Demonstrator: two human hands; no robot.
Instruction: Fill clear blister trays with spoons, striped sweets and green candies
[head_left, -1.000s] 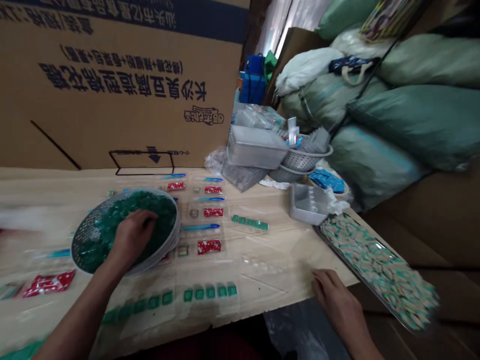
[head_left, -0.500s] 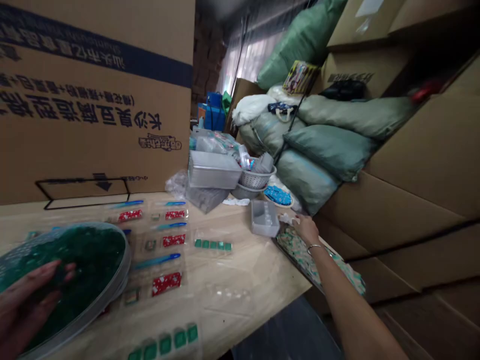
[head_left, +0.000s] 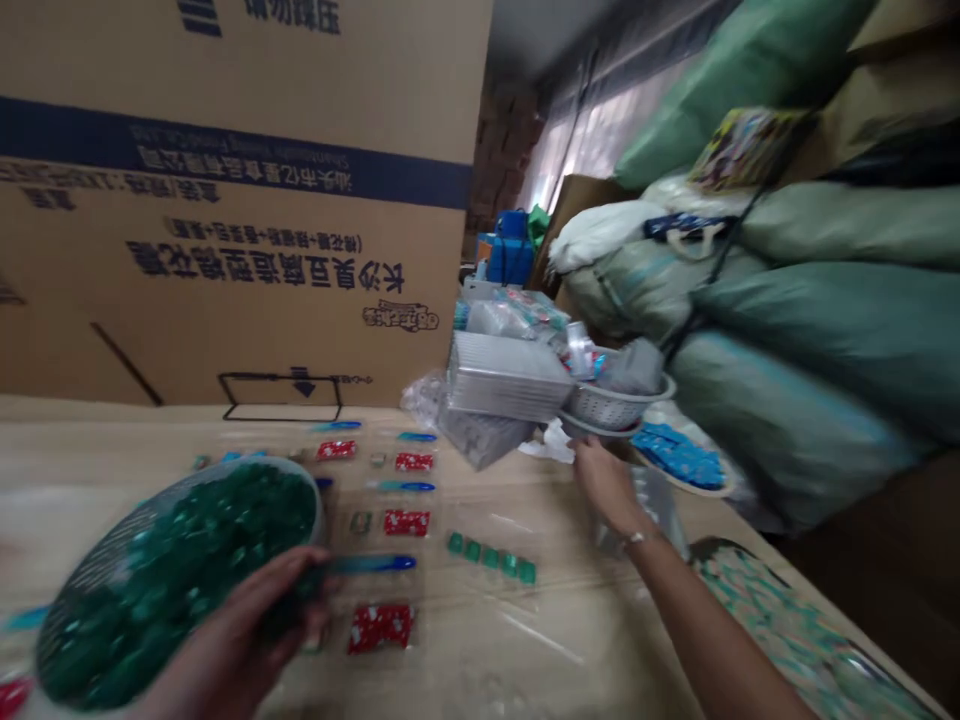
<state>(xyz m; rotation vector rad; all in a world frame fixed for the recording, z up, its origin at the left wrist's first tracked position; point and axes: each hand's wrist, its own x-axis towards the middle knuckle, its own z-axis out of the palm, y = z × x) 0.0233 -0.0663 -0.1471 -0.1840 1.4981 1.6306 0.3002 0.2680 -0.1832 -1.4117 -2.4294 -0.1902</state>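
Round grey perforated sieve (head_left: 67, 640), heaped with green square pieces (head_left: 225, 540), tilts face-up at the left of a pale wooden table (head_left: 480, 680); left hand (head_left: 232, 650) curls around its rim, gripping it. Right of the sieve lie clear packets of red cards (head_left: 381, 628). Farther right, right hand (head_left: 604, 490) is half closed beside a grey plastic compartment box (head_left: 649, 505); blur hides whether it grips.

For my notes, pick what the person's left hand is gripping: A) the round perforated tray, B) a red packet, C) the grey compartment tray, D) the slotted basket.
A: the left hand grips the near edge of the round perforated tray, which is heaped with green pieces.
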